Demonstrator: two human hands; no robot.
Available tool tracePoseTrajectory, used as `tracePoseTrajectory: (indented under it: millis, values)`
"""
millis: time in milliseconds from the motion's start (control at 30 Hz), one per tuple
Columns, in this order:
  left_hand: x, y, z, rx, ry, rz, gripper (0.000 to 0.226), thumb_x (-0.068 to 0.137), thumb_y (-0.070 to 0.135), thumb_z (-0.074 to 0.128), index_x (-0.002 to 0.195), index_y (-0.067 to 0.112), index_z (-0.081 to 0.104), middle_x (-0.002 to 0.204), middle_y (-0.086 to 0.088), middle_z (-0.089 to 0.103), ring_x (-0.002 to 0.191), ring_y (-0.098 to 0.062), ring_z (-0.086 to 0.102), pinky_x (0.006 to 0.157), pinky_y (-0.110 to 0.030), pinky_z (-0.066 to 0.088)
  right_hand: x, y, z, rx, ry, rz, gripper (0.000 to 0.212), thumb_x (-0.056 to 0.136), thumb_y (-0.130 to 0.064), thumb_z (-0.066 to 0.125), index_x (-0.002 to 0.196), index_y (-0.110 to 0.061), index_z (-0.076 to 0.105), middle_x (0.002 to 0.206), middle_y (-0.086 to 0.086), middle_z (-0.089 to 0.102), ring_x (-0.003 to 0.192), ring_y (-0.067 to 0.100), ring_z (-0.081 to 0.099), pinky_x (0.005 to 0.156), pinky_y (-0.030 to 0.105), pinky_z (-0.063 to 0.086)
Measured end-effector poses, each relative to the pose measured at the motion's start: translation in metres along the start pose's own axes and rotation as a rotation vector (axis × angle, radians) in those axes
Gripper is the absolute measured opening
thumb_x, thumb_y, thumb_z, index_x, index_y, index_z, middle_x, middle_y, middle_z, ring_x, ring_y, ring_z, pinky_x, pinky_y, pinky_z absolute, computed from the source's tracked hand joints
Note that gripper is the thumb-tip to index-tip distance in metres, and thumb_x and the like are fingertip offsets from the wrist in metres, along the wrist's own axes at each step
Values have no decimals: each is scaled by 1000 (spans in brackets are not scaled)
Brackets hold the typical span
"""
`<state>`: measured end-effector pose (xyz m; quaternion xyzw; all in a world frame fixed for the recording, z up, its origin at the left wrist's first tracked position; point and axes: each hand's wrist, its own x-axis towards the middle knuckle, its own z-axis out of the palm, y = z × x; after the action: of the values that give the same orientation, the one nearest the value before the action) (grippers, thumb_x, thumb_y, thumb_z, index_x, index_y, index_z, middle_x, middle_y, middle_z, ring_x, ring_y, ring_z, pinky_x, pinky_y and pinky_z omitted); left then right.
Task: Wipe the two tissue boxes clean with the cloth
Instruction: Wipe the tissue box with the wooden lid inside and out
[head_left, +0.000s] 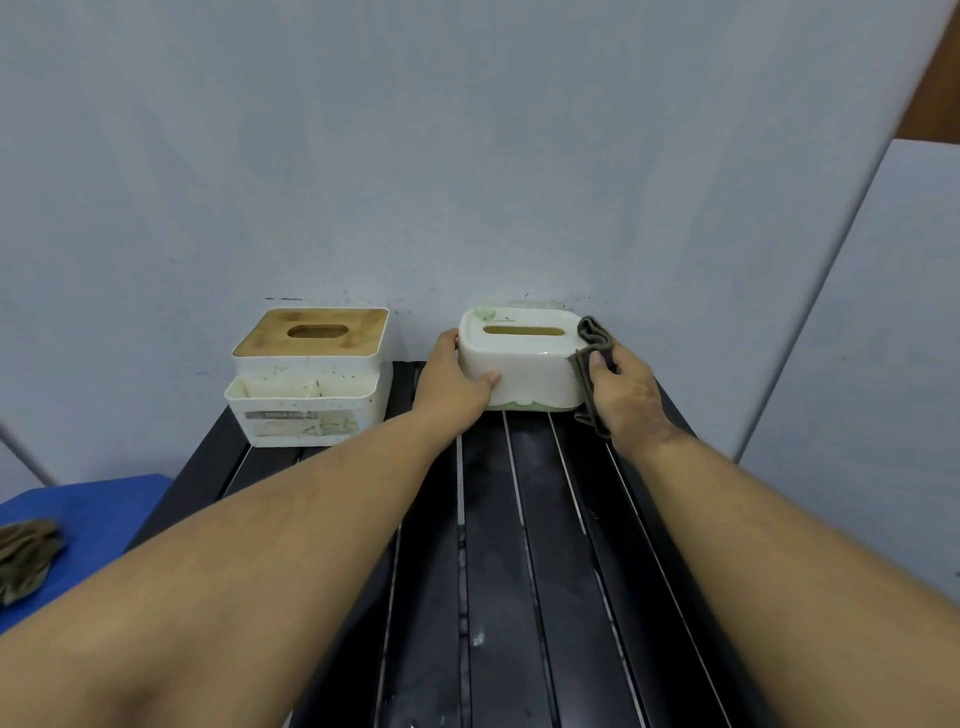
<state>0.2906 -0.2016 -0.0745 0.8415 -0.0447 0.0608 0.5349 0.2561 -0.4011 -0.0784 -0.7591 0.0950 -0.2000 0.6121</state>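
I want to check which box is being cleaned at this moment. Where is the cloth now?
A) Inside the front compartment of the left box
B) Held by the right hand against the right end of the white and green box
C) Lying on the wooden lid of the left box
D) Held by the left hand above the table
B: the right hand holds the cloth against the right end of the white and green box, while the left hand steadies its left end.

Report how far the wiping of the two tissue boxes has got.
Nothing looks finished yet. In hand: the left hand steadies the cream plastic tissue box with the green base, while the right hand presses the folded grey-brown cloth against its right end. Left: the white tissue box with the wooden lid stands untouched on the black slatted table, dark specks showing on its sides.
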Motion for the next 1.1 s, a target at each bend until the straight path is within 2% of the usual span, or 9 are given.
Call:
tracePoseTrajectory:
  millis: [100,300,467,633,700,800,867,1000,1100]
  values:
    - [-10,3,-6,31,-19,-22,68,91,26,77,148,16,40,143,-2,53,119,-15,51,98,-31,45,-4,-3,-13,-6,42,-58,26,97,-26,51,115,-34,68,106,-7,71,106,20,66,97,49,55]
    - [-66,9,-48,63,-121,27,74,91,30,77,152,17,38,139,7,55,115,-9,56,93,-27,46,-40,-62,-36,-61,-20,-206,37,103,-12,48,139,-16,56,131,-4,62,124,12,57,111,28,43]
    - [-108,-2,-120,144,-73,62,62,92,31,76,146,22,46,134,11,59,108,-1,60,90,-22,51,-74,-96,4,-14,-110,-123,24,103,-18,46,112,-28,66,109,-3,70,108,20,65,99,40,53]
    - [-112,-24,-193,257,117,53,47,94,29,73,136,18,54,124,6,60,99,-9,61,78,-19,47,-90,-92,77,26,-146,50,22,101,-16,46,90,-20,65,105,8,68,105,33,64,98,52,52]
    - [-102,-34,-213,313,194,67,48,94,29,74,135,15,54,128,2,56,103,-14,58,87,-27,50,-85,-85,105,15,-132,71,21,99,-17,47,94,-15,66,105,14,68,103,35,64,97,53,51]
    - [-75,-49,-232,446,153,43,69,91,33,78,147,10,44,147,-9,44,132,-25,49,112,-43,44,-76,-89,137,-62,-91,-24,26,103,-17,44,112,-3,63,112,13,65,104,29,58,96,31,44]
    - [-58,-55,-237,439,74,-19,85,91,36,77,156,9,31,161,-12,33,146,-29,38,120,-46,36,-74,-89,156,-54,-172,-114,26,105,-16,41,119,-6,60,106,2,61,101,19,54,81,12,37]
    - [-35,-66,-233,258,5,-41,75,94,25,75,155,13,34,154,-5,46,135,-23,49,106,-37,45,-82,-71,186,-42,-381,-93,36,108,-22,36,142,-25,47,116,-10,59,116,11,55,95,13,36]
    - [-27,-75,-228,213,13,-11,63,94,22,74,149,16,42,139,1,55,126,-20,54,99,-32,44,-85,-58,191,8,-409,-116,42,107,-20,40,147,-32,37,106,-27,56,94,-15,54,74,-7,35]
